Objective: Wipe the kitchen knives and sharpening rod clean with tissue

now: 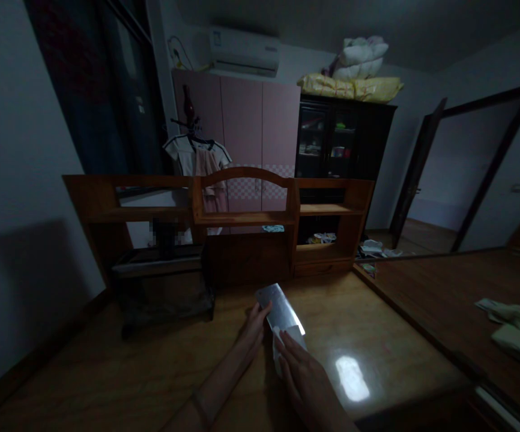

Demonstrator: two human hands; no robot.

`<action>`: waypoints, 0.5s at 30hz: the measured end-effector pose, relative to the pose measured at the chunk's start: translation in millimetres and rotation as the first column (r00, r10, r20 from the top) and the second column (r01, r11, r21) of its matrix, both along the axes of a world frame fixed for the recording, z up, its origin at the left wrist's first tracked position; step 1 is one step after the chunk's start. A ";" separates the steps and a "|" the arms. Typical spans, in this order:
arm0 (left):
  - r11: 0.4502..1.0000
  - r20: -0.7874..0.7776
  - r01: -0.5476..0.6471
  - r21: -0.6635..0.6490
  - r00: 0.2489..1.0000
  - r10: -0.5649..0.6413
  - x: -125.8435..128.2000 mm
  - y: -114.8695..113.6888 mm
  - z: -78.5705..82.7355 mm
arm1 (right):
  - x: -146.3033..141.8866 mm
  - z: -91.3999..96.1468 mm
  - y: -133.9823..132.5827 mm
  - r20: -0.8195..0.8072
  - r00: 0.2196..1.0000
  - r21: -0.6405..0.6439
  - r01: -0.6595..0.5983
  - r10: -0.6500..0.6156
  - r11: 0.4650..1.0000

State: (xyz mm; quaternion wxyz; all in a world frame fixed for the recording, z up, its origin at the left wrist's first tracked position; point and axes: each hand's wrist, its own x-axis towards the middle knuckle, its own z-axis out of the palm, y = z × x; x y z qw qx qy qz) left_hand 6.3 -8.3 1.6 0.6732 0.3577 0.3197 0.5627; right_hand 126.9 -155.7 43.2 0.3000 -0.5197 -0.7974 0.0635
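A flat, shiny silver rectangular object (pixel 281 307) is held tilted over the wooden desk; its exact kind is hard to make out in the dim light. My left hand (pixel 254 324) grips its left edge, with the thumb lying on the top face. Against the near end of the silver object, my right hand (pixel 302 366) presses a crumpled white tissue or cloth (pixel 277 348), fingers together and stretched over it. Part of the white piece is hidden beneath my right fingers.
The glossy wooden desk (pixel 323 300) carries a wooden shelf unit (pixel 246 219) along its back. A dark box-like item (pixel 165 294) stands at the left. Pale folded cloth (pixel 519 333) lies on the brown surface to the right. Behind are a pink wardrobe (pixel 242 120) and an open door (pixel 417 174).
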 end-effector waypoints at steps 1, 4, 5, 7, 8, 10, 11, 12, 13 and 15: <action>1.000 0.000 -0.001 -0.005 1.000 0.001 -0.2 -0.3 0.0 | 0.5 0.5 0.1 0.011 1.000 -0.004 -0.003 0.003 1.000; 1.000 0.002 0.000 -0.022 1.000 0.000 -0.5 -0.1 -1.2 | 2.0 1.2 -0.4 0.025 1.000 -0.011 -0.007 0.008 1.000; 1.000 0.002 0.001 -0.028 1.000 -0.001 -0.4 0.4 -2.1 | 2.2 1.0 -0.5 0.025 1.000 -0.011 -0.007 0.008 1.000; 0.999 -0.002 0.003 -0.036 1.000 -0.003 0.0 2.1 -4.5 | 2.3 0.0 -0.8 0.029 1.000 -0.012 -0.007 0.007 1.000; 0.999 -0.005 0.006 -0.034 1.000 -0.006 0.2 3.0 -5.9 | 2.2 -0.7 -0.9 0.032 0.999 -0.012 -0.005 0.006 1.000; 1.000 -0.011 0.007 -0.019 1.000 -0.008 0.3 4.8 -8.3 | 1.9 -2.1 -1.2 0.039 0.999 -0.009 0.001 -0.001 1.000; 1.000 -0.013 0.008 -0.006 1.000 -0.008 0.3 5.5 -9.2 | 1.9 -2.8 -1.4 0.042 0.999 -0.006 0.002 -0.001 1.000; 1.000 -0.017 0.003 0.003 1.000 -0.003 0.1 6.0 -9.8 | 2.0 -3.5 -1.7 0.045 0.999 -0.004 0.001 -0.001 1.000; 1.000 -0.021 -0.001 0.005 1.000 0.001 -0.2 6.2 -10.0 | 2.2 -4.1 -2.1 0.049 0.999 -0.004 -0.002 0.003 1.000; 1.000 -0.027 -0.005 -0.010 1.000 0.004 -0.8 5.9 -9.6 | 3.0 -5.3 -3.3 0.056 0.998 -0.003 -0.016 0.016 1.000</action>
